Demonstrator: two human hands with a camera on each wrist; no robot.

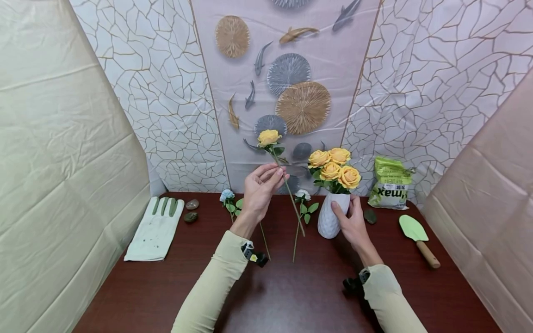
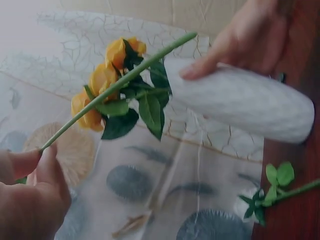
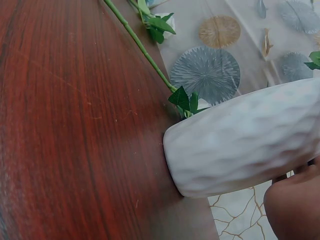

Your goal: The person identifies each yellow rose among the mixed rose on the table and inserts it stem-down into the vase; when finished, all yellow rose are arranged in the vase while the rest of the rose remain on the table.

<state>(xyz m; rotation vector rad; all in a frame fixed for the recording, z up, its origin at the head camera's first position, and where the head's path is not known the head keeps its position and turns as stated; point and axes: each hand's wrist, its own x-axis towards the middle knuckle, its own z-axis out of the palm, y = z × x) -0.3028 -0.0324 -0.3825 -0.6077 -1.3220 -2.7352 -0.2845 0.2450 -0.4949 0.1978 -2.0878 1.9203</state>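
My left hand (image 1: pixel 257 193) pinches the stem of a single yellow rose (image 1: pixel 269 138) between thumb and fingers. The bloom points up and to the left, and the bare stem end slants down to the right, above the table. To its right stands a white textured vase (image 1: pixel 331 222) holding several yellow roses (image 1: pixel 331 170). My right hand (image 1: pixel 354 223) grips this vase from the right side, thumb across its front. In the left wrist view the pinched stem (image 2: pixel 120 82) crosses in front of the vase's blooms.
A blue flower (image 1: pixel 226 195) and a white flower (image 1: pixel 302 194) lie on the brown table (image 1: pixel 283 296). On the left are a white-green glove (image 1: pixel 151 233) and two stones (image 1: pixel 191 217). A green bag (image 1: pixel 390 185), a dark stone (image 1: pixel 369 216) and a green trowel (image 1: pixel 413 226) sit on the right.
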